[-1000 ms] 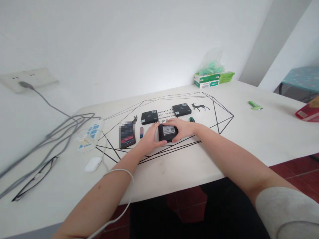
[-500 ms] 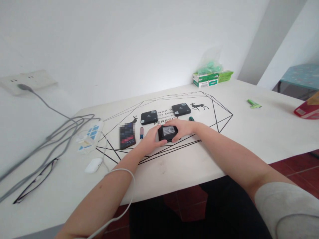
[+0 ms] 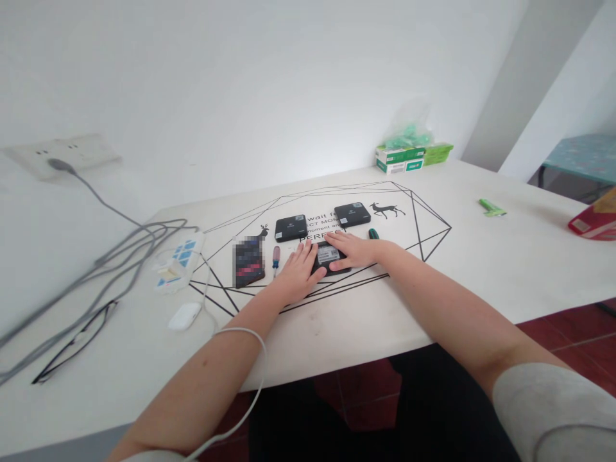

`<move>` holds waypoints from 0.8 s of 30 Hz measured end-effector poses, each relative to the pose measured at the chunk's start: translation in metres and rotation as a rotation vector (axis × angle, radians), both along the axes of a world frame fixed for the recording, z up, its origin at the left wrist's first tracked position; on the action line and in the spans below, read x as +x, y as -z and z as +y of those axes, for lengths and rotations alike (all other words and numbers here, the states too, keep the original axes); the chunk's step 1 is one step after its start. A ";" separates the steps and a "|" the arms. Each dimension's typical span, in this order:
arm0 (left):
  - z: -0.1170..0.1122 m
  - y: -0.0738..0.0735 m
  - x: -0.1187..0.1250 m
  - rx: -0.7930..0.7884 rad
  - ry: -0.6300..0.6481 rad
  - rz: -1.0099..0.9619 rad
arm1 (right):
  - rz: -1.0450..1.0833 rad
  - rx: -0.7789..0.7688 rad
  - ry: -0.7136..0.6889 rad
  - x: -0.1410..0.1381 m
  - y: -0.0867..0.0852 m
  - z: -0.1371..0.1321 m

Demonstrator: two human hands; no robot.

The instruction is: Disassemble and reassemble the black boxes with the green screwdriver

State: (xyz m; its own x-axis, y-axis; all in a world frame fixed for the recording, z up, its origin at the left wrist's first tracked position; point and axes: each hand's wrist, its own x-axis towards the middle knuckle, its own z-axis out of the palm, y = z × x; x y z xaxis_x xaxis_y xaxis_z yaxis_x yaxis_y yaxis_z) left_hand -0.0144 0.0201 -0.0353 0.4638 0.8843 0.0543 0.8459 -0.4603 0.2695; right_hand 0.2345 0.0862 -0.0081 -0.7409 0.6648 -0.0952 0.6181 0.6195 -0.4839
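A small black box with a white label lies flat on the white table, partly covered by both hands. My left hand rests flat beside and over its left edge, fingers stretched out. My right hand lies flat over its right side, fingers extended. Two more black boxes sit just behind. A small screwdriver with a blue and red handle lies left of my left hand, and a green-handled tool peeks out behind my right wrist.
A phone lies left of the screwdriver. A power strip with grey cables, a white earbud case and glasses are at the left. Green tissue boxes, a green lighter and a red package are at the right.
Both hands held the black box tilted up off the table before; now the box lies flat and both hands have flattened out over it.
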 end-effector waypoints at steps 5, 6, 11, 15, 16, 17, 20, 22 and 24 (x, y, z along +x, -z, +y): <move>-0.002 -0.004 0.002 -0.007 -0.025 0.025 | -0.050 -0.014 0.006 0.004 0.000 0.001; -0.003 -0.005 0.003 -0.004 -0.027 0.027 | -0.051 -0.015 0.010 0.003 0.000 0.001; -0.007 -0.008 0.012 0.035 -0.053 0.024 | -0.093 -0.035 0.034 0.000 0.001 0.001; -0.009 -0.007 0.019 0.094 -0.071 0.013 | -0.115 -0.033 0.042 -0.002 0.001 0.000; -0.010 -0.007 0.020 0.098 -0.074 0.009 | -0.116 -0.029 0.042 -0.003 0.001 -0.001; -0.010 -0.007 0.020 0.097 -0.078 0.004 | -0.120 -0.024 0.043 -0.004 0.000 -0.003; -0.008 -0.008 0.019 0.054 -0.061 -0.006 | -0.113 0.058 0.092 -0.004 -0.006 -0.007; -0.006 -0.008 0.018 0.040 -0.035 -0.024 | -0.067 0.174 0.187 0.005 -0.013 -0.006; -0.006 -0.009 0.018 0.043 -0.025 -0.045 | -0.015 0.232 0.308 0.021 -0.019 -0.002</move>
State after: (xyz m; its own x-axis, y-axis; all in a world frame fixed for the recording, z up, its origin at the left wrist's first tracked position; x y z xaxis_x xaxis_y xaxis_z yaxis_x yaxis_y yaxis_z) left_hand 0.0032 0.0144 -0.0262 0.4377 0.8920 0.1128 0.8447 -0.4509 0.2882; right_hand 0.2560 0.0846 0.0110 -0.5028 0.8612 0.0748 0.7983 0.4958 -0.3419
